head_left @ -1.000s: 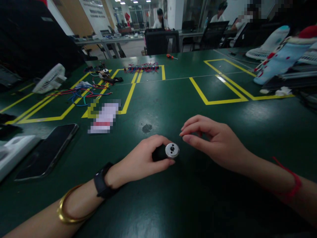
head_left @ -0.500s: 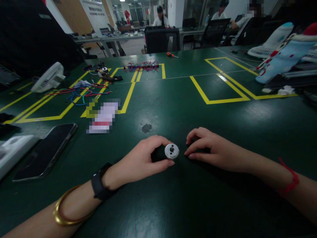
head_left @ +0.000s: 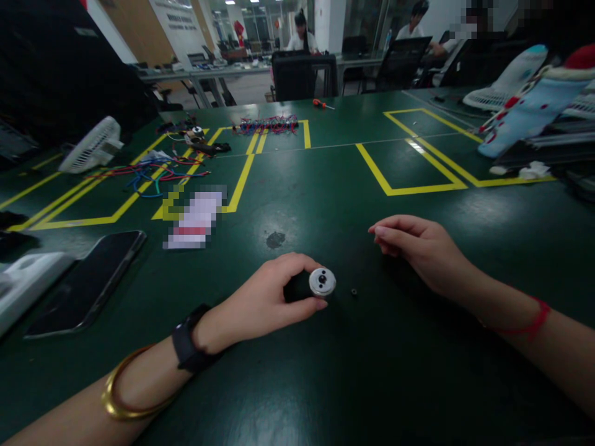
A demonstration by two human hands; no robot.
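Observation:
My left hand (head_left: 267,297) has its thumb and fingers wrapped round a small round motor (head_left: 322,282). The motor's silver end face, with a dark centre and small holes, points up at me. Just right of it a tiny dark ring-shaped part (head_left: 354,292), like a nut or gear, lies on the green table (head_left: 279,390). Farther right, my right hand (head_left: 418,244) is closed, thumb pressed against the curled fingers. Whether anything sits between those fingertips cannot be made out.
At the left lie a phone (head_left: 88,282), a white power strip (head_left: 32,285), a blurred-out card (head_left: 198,220) and loose wires (head_left: 153,173). A wire bundle (head_left: 267,124) and a screwdriver (head_left: 321,104) lie farther back. Yellow tape (head_left: 427,189) marks the table.
My right hand has moved up and to the right, its fingers now pressed together. The tiny ring-shaped part now shows on the table. My left hand stays round the motor.

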